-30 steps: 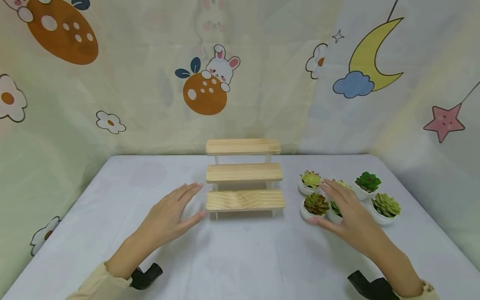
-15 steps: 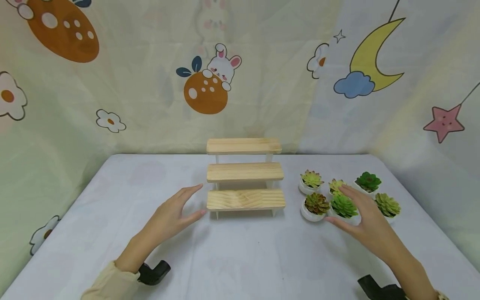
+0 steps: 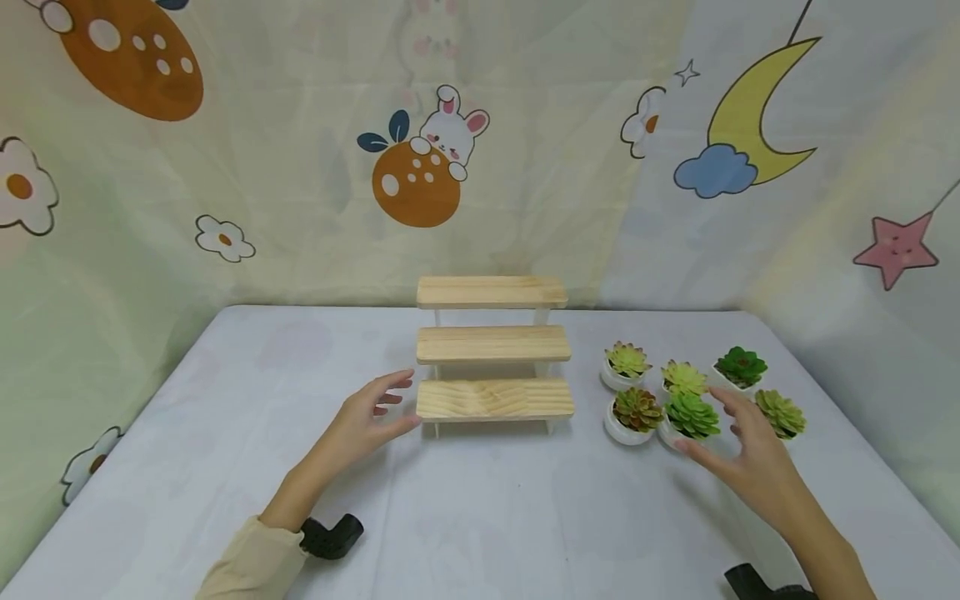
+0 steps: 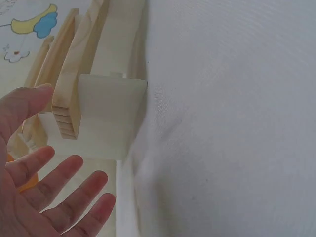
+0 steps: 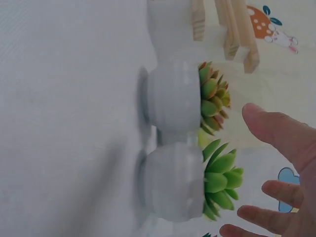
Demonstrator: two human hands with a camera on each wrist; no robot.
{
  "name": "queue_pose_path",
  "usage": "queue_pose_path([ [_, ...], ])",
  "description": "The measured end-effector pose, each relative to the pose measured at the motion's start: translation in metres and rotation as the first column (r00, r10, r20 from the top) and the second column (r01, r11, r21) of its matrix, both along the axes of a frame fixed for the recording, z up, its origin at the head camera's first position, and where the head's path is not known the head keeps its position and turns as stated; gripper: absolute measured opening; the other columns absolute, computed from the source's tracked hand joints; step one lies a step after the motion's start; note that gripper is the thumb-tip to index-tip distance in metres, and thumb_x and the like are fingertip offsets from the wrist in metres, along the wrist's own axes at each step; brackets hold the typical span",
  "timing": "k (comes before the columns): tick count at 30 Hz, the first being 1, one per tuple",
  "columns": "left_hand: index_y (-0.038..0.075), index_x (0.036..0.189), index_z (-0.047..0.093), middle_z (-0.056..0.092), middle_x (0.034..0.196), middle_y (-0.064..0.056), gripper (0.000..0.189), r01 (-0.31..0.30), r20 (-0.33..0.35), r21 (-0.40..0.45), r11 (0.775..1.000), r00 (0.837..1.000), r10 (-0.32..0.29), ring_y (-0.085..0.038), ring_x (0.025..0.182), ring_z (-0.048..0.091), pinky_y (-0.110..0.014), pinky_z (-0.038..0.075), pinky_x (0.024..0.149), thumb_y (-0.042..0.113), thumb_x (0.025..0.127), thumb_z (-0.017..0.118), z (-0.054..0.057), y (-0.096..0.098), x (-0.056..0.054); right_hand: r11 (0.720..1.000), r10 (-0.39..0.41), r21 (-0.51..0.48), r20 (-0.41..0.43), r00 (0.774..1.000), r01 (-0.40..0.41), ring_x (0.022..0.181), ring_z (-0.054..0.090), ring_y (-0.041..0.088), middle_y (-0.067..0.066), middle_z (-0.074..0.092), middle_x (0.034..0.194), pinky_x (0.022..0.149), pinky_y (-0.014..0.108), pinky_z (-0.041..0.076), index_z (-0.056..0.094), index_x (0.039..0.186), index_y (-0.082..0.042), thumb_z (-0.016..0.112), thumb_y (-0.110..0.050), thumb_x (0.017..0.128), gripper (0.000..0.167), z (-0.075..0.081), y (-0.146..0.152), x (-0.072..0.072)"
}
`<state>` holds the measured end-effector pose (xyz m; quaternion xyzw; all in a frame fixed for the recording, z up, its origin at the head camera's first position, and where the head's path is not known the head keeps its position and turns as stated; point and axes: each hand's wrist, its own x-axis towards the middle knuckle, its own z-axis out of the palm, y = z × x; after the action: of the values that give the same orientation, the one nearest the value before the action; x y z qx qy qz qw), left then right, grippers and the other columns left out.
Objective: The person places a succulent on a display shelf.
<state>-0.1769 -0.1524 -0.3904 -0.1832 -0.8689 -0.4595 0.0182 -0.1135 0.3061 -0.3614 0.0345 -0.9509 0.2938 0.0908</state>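
Note:
A three-step wooden display stand [image 3: 495, 400] with pale side panels [image 4: 106, 108] stands mid-table. At its left end is my left hand [image 3: 367, 421], fingers spread and slightly bent, the thumb tip right at the lowest board's end in the left wrist view. My right hand [image 3: 757, 467] hovers in front of several small potted succulents, thumb and fingers apart with nothing between them. Closest to its thumb is a bright green succulent [image 3: 692, 415] in a white pot [image 5: 175, 182]. Left of that one sits a reddish-green succulent [image 3: 637, 410], its white pot [image 5: 173, 96] beside the other.
Other succulents stand around these: a yellow-green one [image 3: 628, 358] at back left, a light one [image 3: 682, 377] in the middle, a dark green one [image 3: 741, 367] at back right and a pale green one [image 3: 782, 414] at right. A printed cloth [image 3: 300, 167] hangs behind the white table [image 3: 480, 517].
My right hand has moved right and slightly down, uncovering the middle succulents. The left hand has shifted slightly right towards the stand, its fingers a little more bent. The plants and stand stay put.

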Motion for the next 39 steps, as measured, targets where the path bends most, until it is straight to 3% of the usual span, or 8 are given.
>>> queue_pose_path([
  [7,0.015,0.135,0.046,0.057,0.125,-0.013,0.06,-0.012,0.091,0.098,0.995,0.996,0.003,-0.029,0.107,0.059,-0.043,0.047,0.09,0.026,0.082,0.072,-0.002,0.007,-0.006,0.998,-0.025,-0.053,0.13,0.991,0.032,0.118,0.033,0.055,0.036,0.02,0.143,0.088,0.061,0.037,0.009,0.146,0.004,0.068,-0.038,0.084,0.096,-0.011,0.003,-0.001],
  [14,0.007,0.133,0.046,0.056,0.122,-0.018,0.06,0.006,0.143,0.147,0.989,0.989,-0.027,-0.028,0.102,0.06,-0.04,0.048,0.088,0.019,0.081,0.072,-0.004,0.013,-0.01,0.993,-0.053,-0.09,0.279,0.959,0.08,0.111,0.043,0.056,0.039,0.02,0.139,0.078,0.052,0.049,0.0,0.147,0.005,0.064,-0.044,0.085,0.101,-0.02,0.009,-0.002],
  [21,0.003,0.131,0.048,0.054,0.124,-0.017,0.06,0.012,0.152,0.128,0.992,0.988,-0.032,-0.026,0.102,0.058,-0.039,0.049,0.087,0.018,0.079,0.074,-0.006,0.014,-0.01,0.986,-0.085,-0.113,0.302,0.95,0.124,0.114,0.044,0.053,0.042,0.023,0.135,0.076,0.048,0.05,-0.006,0.146,0.004,0.063,-0.043,0.086,0.103,-0.025,0.009,-0.005],
  [32,0.006,0.13,0.05,0.054,0.124,-0.015,0.058,0.026,0.134,0.119,0.993,0.99,-0.042,-0.025,0.101,0.059,-0.035,0.049,0.085,0.021,0.079,0.074,-0.01,0.012,-0.011,0.972,-0.154,-0.102,0.407,0.9,0.213,0.112,0.047,0.042,0.036,0.038,0.13,0.078,0.043,0.046,0.004,0.141,0.015,0.06,-0.051,0.085,0.103,-0.028,0.01,-0.011],
  [39,0.006,0.129,0.051,0.054,0.125,-0.015,0.058,0.042,0.099,0.12,0.992,0.994,-0.054,-0.026,0.103,0.058,-0.036,0.049,0.085,0.019,0.079,0.074,-0.008,0.011,-0.012,0.97,-0.147,-0.122,0.385,0.911,0.208,0.103,0.05,0.035,0.031,0.046,0.12,0.071,0.033,0.044,0.017,0.139,0.013,0.06,-0.047,0.087,0.09,-0.031,0.009,-0.015],
])
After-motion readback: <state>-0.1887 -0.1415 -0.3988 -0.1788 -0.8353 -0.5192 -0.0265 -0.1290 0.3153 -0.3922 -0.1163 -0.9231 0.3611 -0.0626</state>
